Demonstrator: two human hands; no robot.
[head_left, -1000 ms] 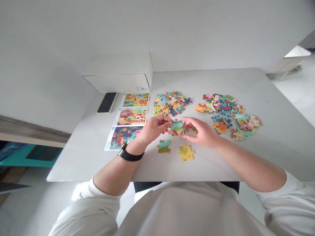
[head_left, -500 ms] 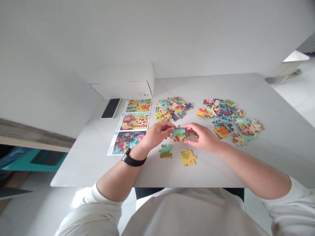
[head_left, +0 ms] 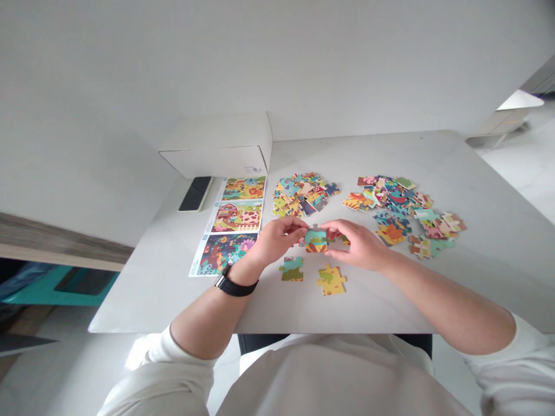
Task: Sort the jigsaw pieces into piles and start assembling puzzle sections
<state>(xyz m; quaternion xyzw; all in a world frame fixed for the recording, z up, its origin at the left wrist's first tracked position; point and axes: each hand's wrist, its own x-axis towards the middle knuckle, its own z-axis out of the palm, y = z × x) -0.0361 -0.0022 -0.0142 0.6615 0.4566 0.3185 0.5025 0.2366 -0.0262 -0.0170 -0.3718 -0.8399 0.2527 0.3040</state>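
Note:
My left hand (head_left: pixel 277 238) and my right hand (head_left: pixel 358 244) meet over the middle of the white table (head_left: pixel 477 271). Between their fingertips they pinch a teal and orange puzzle piece (head_left: pixel 315 240), held just above the table. A black watch (head_left: pixel 234 284) is on my left wrist. Just in front of my hands lie two loose pieces: a teal and green piece (head_left: pixel 292 268) and a yellow piece (head_left: pixel 331 279). Behind my hands lies a pile of pieces (head_left: pixel 301 193), and a wider spread of pieces (head_left: pixel 401 211) is to the right.
A reference sheet with three pictures (head_left: pixel 232 224) lies left of my hands. Behind it stand a white box (head_left: pixel 219 147) and a black phone (head_left: pixel 196 192). A white wall runs along the back and the left.
Both hands stay together on the teal and orange piece, shifting it only slightly. The view has tilted a little, so everything sits lower in the picture.

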